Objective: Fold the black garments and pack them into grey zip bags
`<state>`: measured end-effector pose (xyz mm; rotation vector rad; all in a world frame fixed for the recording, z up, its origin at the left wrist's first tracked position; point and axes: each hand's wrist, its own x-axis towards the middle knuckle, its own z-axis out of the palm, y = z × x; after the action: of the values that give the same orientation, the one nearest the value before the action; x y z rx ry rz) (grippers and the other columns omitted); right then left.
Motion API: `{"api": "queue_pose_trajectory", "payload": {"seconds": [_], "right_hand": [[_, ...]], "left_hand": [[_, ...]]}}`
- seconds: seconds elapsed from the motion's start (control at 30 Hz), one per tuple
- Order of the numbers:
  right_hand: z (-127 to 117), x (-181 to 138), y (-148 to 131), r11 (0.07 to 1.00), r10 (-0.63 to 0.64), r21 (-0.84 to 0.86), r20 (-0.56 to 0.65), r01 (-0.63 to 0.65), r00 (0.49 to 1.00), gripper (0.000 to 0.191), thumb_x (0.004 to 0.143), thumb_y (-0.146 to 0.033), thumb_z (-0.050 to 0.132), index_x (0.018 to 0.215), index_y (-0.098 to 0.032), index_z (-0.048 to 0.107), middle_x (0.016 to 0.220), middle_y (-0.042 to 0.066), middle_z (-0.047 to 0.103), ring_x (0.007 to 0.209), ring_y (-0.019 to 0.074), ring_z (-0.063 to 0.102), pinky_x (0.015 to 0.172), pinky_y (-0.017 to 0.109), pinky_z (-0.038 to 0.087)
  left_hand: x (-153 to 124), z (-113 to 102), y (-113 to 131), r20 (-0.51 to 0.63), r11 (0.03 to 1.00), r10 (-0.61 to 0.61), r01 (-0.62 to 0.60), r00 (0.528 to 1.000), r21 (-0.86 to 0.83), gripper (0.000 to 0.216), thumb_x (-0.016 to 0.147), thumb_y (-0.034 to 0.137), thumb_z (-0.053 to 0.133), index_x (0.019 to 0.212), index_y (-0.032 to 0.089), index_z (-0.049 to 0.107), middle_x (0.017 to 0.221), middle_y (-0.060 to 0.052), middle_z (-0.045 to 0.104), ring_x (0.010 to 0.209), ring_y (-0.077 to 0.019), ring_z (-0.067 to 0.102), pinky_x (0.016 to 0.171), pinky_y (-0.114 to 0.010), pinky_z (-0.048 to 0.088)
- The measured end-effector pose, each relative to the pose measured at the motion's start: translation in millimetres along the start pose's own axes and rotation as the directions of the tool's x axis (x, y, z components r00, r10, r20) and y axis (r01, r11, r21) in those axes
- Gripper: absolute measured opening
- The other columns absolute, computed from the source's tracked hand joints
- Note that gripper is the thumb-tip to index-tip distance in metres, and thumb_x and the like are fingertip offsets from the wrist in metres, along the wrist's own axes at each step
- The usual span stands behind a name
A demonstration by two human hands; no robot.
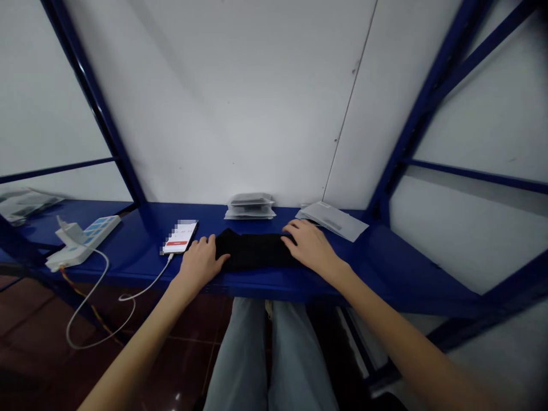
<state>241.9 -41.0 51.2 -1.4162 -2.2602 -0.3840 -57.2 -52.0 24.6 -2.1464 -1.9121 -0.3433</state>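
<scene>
Jeans (240, 359) below, my left hand (200, 260) and right hand (311, 245), both loosely open, seemingly straighten black cloth (259, 251), wanting even smoothing next.

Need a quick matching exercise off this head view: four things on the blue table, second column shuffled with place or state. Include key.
Things:
1. Black fabric
2. Phone
3. Power strip
4. Stack of plastic packets

Place or state:
A. White with blue panels, farthest left of the four
B. At the back of the blue table, by the wall
C. Lying between the left hand and the right hand, both touching it
D. Screen lit, a red bar showing on it

Pairs: 1-C, 2-D, 3-A, 4-B
</scene>
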Motion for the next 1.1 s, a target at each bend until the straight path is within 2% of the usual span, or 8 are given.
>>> {"api": "queue_pose_trajectory", "payload": {"seconds": [0.1, 0.2, 0.43, 0.63, 0.73, 0.83, 0.97, 1.1], "right_hand": [[21.9, 14.0, -18.9, 0.937, -0.267, 0.239, 0.019, 0.255, 0.964, 0.027, 0.100, -0.031, 0.058, 0.122, -0.023, 0.070, 0.130, 0.011, 0.067, 0.119, 0.0294, 0.063, 0.103, 0.044, 0.050], [48.8, 18.8, -30.7, 0.902, -0.294, 0.344, 0.048, 0.261, 0.955, 0.030, 0.099, -0.032, 0.059, 0.125, -0.024, 0.071, 0.133, 0.011, 0.068, 0.123, 0.0312, 0.063, 0.105, 0.048, 0.051], [66.3, 19.4, -37.1, 0.849, -0.154, 0.512, 0.003, 0.131, 0.988, 0.031, 0.099, -0.030, 0.057, 0.126, -0.021, 0.070, 0.130, 0.011, 0.070, 0.123, 0.0294, 0.064, 0.109, 0.046, 0.048], [57.4, 22.7, -25.6, 0.758, 0.295, 0.644, -0.198, -0.103, 0.935, 0.028, 0.099, -0.025, 0.045, 0.107, -0.022, 0.072, 0.104, 0.007, 0.078, 0.093, 0.0242, 0.073, 0.088, 0.037, 0.056], [56.9, 18.4, -21.8, 0.788, 0.321, 0.606, -0.257, -0.107, 0.911, 0.023, 0.098, -0.027, 0.050, 0.109, -0.023, 0.070, 0.109, 0.008, 0.076, 0.094, 0.0234, 0.072, 0.086, 0.036, 0.057], [53.9, 9.7, -21.8, 0.888, 0.209, 0.449, -0.211, -0.095, 0.955, 0.018, 0.095, -0.021, 0.055, 0.099, -0.022, 0.072, 0.109, 0.008, 0.074, 0.098, 0.0259, 0.069, 0.088, 0.039, 0.056], [39.7, -5.3, -18.0, 0.957, 0.118, 0.283, -0.166, -0.067, 0.979, 0.021, 0.096, -0.019, 0.053, 0.096, -0.023, 0.074, 0.109, 0.009, 0.074, 0.102, 0.0280, 0.066, 0.091, 0.042, 0.054], [24.5, -20.6, -1.7, 0.948, 0.156, 0.305, -0.195, -0.091, 0.968, 0.019, 0.096, -0.024, 0.055, 0.096, -0.024, 0.074, 0.109, 0.009, 0.075, 0.102, 0.0281, 0.066, 0.092, 0.044, 0.054]], "left_hand": [[7.6, -6.6, 0.8, 0.065, 1.000, 0.013, -0.013, 0.998, -0.013, 0.045, 0.094, 0.042, 0.060, 0.126, 0.011, 0.055, 0.107, -0.018, 0.068, 0.104, -0.0354, 0.067, 0.089, -0.042, 0.051], [14.1, -12.1, 1.1, 0.021, 0.999, -0.003, 0.004, 1.000, -0.045, 0.040, 0.091, 0.026, 0.058, 0.129, 0.013, 0.053, 0.110, -0.017, 0.064, 0.100, -0.0338, 0.068, 0.085, -0.042, 0.052], [20.7, -23.3, 38.4, -0.313, 0.922, 0.100, -0.207, 0.944, -0.327, 0.051, 0.090, 0.011, 0.051, 0.139, 0.024, 0.046, 0.125, -0.012, 0.054, 0.102, -0.0277, 0.067, 0.078, -0.036, 0.055], [15.0, 5.1, 87.6, -0.249, 0.747, 0.315, -0.401, 0.916, -0.530, 0.067, 0.084, 0.013, 0.064, 0.144, 0.024, 0.037, 0.134, -0.013, 0.054, 0.116, -0.0297, 0.064, 0.087, -0.039, 0.056], [9.7, 13.9, 92.9, -0.231, 0.680, 0.415, -0.469, 0.880, -0.564, 0.071, 0.086, 0.036, 0.072, 0.145, 0.019, 0.037, 0.131, -0.015, 0.061, 0.119, -0.0330, 0.063, 0.099, -0.046, 0.052], [3.4, 10.6, 85.8, -0.259, 0.706, 0.323, -0.414, 0.910, -0.574, 0.056, 0.096, 0.049, 0.060, 0.140, 0.018, 0.044, 0.121, -0.013, 0.068, 0.116, -0.0305, 0.064, 0.102, -0.045, 0.049], [-6.0, 5.2, 69.9, -0.274, 0.919, 0.034, -0.138, 0.961, -0.369, 0.051, 0.099, 0.049, 0.052, 0.135, 0.014, 0.051, 0.119, -0.019, 0.067, 0.113, -0.0356, 0.061, 0.093, -0.048, 0.049], [-5.5, 6.7, 55.3, -0.123, 0.983, 0.032, -0.053, 0.992, -0.173, 0.053, 0.092, 0.047, 0.062, 0.130, 0.012, 0.054, 0.104, -0.019, 0.070, 0.107, -0.0372, 0.062, 0.086, -0.044, 0.050]]}}
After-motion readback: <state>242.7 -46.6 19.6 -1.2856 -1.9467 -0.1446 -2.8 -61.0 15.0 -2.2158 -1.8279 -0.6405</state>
